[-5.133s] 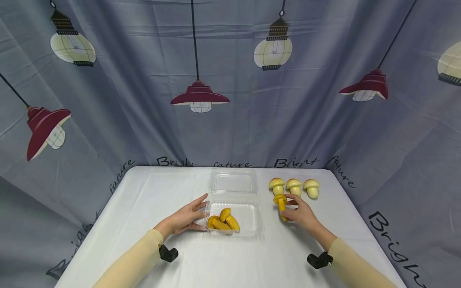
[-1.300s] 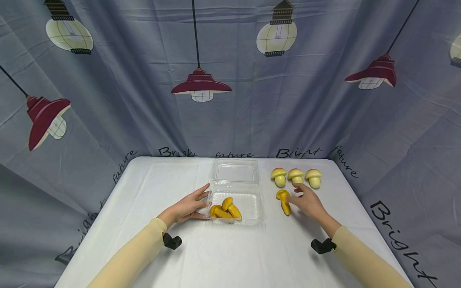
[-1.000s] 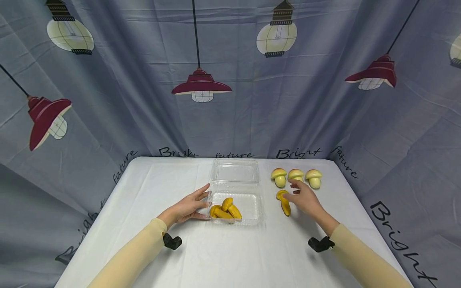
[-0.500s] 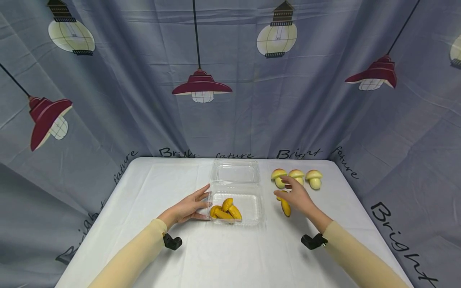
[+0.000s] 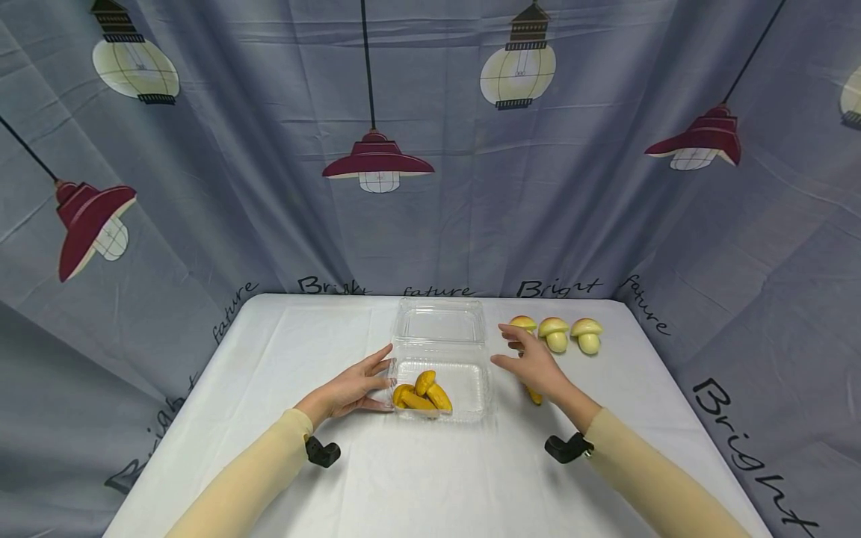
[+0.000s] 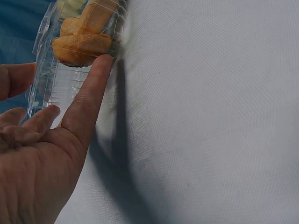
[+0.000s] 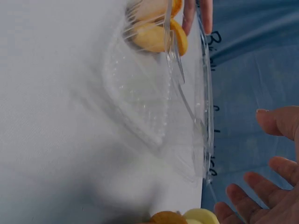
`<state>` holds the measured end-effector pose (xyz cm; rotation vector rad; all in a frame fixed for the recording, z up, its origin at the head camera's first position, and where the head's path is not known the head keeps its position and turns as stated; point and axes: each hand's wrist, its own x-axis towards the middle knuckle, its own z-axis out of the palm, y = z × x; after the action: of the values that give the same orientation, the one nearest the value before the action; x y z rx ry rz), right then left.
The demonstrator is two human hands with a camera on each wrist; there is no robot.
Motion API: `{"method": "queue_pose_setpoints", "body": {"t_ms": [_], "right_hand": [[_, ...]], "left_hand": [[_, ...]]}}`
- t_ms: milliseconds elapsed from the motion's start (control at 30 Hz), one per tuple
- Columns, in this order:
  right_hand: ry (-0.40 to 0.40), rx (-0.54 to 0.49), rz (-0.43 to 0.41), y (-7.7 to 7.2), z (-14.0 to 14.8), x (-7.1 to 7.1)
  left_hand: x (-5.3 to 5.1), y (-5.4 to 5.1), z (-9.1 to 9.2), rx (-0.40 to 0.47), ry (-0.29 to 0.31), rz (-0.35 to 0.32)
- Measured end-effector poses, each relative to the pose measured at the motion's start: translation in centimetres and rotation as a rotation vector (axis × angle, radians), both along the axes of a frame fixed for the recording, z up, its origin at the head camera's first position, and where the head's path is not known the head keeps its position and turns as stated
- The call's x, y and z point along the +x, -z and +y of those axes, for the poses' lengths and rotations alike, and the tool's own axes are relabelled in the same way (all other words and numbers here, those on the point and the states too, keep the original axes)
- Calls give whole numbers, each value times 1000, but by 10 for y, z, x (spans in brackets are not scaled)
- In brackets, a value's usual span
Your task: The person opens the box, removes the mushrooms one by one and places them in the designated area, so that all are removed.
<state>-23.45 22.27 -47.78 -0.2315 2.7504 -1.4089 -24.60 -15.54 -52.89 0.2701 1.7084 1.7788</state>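
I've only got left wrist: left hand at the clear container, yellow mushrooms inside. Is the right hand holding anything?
Observer: No. The right wrist view shows the right hand open and empty.
Operator: Anything loose near it?
Observer: Yes. In the head view, the end of another yellow mushroom shows just past it; the rest is hidden behind it.
Operator: Can't make out the lid from here. Open or closed?
Observer: Open. The head view has it folded back, lying on the far side of the container.
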Motion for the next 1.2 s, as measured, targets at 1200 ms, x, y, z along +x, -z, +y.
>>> {"method": "queue_pose_setpoints", "body": {"t_ms": [1200], "right_hand": [[-279,-30,-79,9,-72,-4]], "left_hand": [[1,-1,1,12,-37,-29]]}}
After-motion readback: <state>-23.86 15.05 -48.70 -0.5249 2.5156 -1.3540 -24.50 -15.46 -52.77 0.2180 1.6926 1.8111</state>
